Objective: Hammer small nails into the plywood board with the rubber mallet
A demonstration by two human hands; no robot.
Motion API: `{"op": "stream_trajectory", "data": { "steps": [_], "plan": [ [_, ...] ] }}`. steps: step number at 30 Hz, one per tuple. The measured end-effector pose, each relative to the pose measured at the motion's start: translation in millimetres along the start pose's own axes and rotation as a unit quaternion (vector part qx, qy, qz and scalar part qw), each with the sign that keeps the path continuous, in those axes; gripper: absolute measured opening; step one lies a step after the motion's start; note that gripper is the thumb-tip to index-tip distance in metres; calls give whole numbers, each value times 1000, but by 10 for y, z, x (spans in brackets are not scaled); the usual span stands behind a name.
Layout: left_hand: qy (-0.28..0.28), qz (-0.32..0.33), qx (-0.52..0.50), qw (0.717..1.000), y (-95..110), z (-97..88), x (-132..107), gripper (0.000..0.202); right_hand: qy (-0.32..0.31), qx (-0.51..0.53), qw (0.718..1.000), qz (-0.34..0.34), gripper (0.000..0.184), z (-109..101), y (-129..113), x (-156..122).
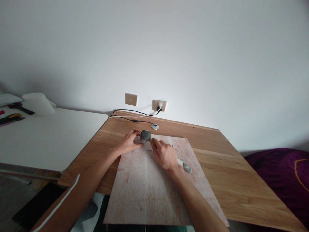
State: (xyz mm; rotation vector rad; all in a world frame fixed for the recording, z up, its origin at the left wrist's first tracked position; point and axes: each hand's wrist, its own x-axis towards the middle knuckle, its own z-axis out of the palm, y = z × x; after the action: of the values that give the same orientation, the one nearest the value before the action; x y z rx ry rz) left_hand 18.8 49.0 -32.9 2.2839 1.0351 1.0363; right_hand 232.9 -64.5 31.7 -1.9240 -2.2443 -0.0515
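Observation:
A pale, reddish-streaked board (149, 190) lies on a wooden table (229, 167) and overhangs its near edge. A hammer lies across the board's far part: its dark round head (145, 135) is at the far left corner and its worn handle end (185, 167) sticks out below my right wrist. My right hand (164, 154) is closed round the hammer's handle. My left hand (129, 142) rests at the board's far left corner, fingers pinched together right beside the hammer head. What those fingers hold is too small to make out.
A white desk (48, 138) adjoins the table on the left, with a white box (38, 103) and tools at its far end. Cables (135, 116) run from a wall socket (159, 105) to a grommet (154, 126). A purple cushion (277, 167) sits at the right.

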Motion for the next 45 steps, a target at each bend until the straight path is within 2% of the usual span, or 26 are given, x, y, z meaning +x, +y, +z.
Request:
{"op": "stream_trajectory", "data": {
  "steps": [8, 14, 18, 26, 33, 40, 45],
  "plan": [
    [-3, 4, 1, 1000, -3, -1, 1, 31, -8, 12, 1000, -5, 34, 17, -5, 11],
    [-28, 14, -6, 999, 20, -54, -6, 8, 3, 15, 999, 39, 33, 38, 34, 25],
    [-35, 17, -10, 999, 40, -76, -3, 2, -1, 10, 999, 43, 33, 59, 42, 24],
    [-9, 16, -2, 1000, 32, -32, 2, 8, 18, 17, 999, 24, 35, 45, 21, 7],
    [-20, 4, 14, 1000, -4, -108, 24, 6, 45, 24, 999, 2, 38, 49, 17, -14],
    [-8, 0, 24, 1000, -99, -111, 20, 9, -5, 2, 1000, -2, 37, 41, -9, -5],
    [-14, -7, 16, 1000, -109, -108, 16, 8, -2, 5, 1000, -3, 38, 20, -17, -8]
  ]
}}
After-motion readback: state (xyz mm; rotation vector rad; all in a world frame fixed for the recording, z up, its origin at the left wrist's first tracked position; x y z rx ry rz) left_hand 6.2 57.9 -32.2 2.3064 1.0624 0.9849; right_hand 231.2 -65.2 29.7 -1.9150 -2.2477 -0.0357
